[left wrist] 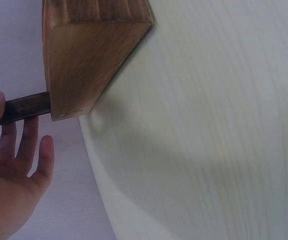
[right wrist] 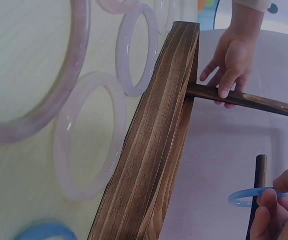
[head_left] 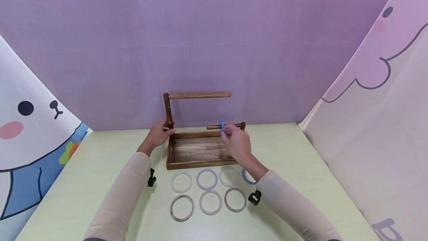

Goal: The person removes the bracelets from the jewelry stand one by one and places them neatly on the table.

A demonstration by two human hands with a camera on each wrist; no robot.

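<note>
Now the right hand (head_left: 238,142) pinches a small blue translucent bangle (right wrist: 253,196) between thumb and fingertips and holds it around the free end of the short lower wooden rod (head_left: 222,126) of the dark brown wooden stand with a tray base (head_left: 197,151), which sits near the far edge of the pale green table (head_left: 301,151). The left hand (head_left: 159,133) holds the tall upright post (head_left: 168,111) at the stand's left back corner, fingers curled lightly on it, to keep the stand from sliding. To do this step well, I think the bangle should stay upright, its hole square to the rod, and go along toward the right post without scraping; the left hand should keep a firm hold meanwhile. Seven other bangles lie on the table between the tray and the near edge: pale ones in two rows (head_left: 207,192) and a blue one (head_left: 247,177) partly hidden under the right forearm.
</note>
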